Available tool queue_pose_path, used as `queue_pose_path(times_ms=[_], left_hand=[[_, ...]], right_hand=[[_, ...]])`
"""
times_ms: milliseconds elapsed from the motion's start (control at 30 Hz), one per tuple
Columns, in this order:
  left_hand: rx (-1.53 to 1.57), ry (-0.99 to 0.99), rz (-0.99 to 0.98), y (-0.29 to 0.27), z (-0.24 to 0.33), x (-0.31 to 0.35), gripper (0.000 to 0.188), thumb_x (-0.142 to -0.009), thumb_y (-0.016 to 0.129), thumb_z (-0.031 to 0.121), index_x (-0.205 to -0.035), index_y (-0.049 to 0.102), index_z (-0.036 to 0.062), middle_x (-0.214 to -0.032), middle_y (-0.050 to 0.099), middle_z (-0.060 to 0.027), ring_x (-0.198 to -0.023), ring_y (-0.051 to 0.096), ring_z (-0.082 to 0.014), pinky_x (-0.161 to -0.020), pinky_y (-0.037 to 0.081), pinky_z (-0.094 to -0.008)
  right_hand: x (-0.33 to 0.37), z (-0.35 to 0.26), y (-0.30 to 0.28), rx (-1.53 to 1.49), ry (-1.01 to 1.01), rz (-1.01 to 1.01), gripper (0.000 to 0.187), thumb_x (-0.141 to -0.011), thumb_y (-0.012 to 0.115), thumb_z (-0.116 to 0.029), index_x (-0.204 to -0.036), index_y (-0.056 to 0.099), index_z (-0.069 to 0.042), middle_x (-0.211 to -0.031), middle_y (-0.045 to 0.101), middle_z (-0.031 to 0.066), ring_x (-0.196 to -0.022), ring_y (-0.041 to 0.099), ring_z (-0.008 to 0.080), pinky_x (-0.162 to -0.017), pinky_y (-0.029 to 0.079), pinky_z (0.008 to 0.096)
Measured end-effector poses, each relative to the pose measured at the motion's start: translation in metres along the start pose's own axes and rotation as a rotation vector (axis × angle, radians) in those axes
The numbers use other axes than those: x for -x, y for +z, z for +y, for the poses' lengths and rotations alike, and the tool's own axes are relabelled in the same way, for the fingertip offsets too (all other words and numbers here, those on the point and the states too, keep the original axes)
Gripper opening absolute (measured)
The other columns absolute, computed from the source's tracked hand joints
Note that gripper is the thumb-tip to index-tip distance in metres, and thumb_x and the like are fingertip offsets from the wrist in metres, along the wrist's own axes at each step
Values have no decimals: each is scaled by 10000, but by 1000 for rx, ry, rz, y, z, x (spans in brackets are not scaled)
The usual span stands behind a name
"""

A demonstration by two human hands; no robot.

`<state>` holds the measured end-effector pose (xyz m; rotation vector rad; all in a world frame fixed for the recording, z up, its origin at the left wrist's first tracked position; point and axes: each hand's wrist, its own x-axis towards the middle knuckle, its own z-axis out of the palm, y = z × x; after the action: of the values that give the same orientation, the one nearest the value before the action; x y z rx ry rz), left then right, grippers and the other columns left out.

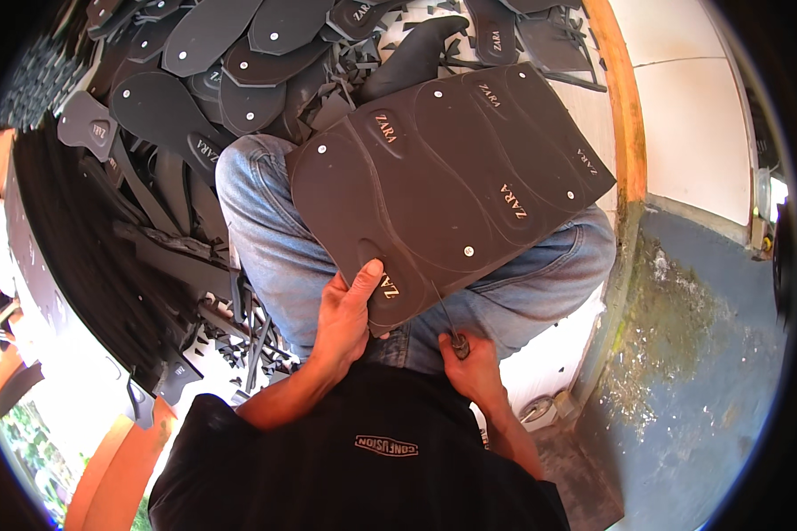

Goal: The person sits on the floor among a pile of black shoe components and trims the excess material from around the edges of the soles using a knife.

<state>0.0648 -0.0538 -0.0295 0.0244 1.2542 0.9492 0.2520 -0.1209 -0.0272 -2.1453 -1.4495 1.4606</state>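
A dark brown sheet (pixel 434 190) with several sole outlines, gold lettering and white dots lies tilted across my knees. My left hand (pixel 344 319) grips its near left corner, thumb on top and the other fingers mostly hidden underneath. Closer to my body on the right, my right hand (pixel 475 366) is closed round the handle of a thin-bladed knife (pixel 459 343). Its narrow blade reaches up to the sheet's near edge, between two outlines. From this view I cannot tell how deep the tip sits in the material.
Cut-out dark soles (pixel 164 111) and scraps lie heaped at the far left, around a dark-covered foot (pixel 416 57). Long dark strips (pixel 155 190) lie left of my knee. A wooden edge (pixel 624 106) runs along the right, beside a stained blue-grey floor (pixel 682 354).
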Motion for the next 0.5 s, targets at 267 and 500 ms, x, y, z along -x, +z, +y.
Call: queue_pose_path(times_ms=[267, 500], left_hand=[[-20, 15, 11, -8, -2, -2, 271, -884, 610, 313, -937, 552, 54, -665, 598, -57, -400, 541, -134, -259, 347, -217], [-73, 5, -11, -9, 1, -2, 294, -883, 607, 334, -916, 553, 47, -657, 594, -53, -392, 530, -126, -263, 346, -206]], right_hand=[[-12, -7, 4, 67, -18, -21, 230, -804, 605, -174, -673, 583, 14, -603, 561, 227, -612, 556, 445, -550, 436, 467], [-28, -17, 0, 158, -43, -76, 230, -793, 596, -165, -679, 574, 33, -601, 556, 222, -584, 548, 415, -556, 413, 453]])
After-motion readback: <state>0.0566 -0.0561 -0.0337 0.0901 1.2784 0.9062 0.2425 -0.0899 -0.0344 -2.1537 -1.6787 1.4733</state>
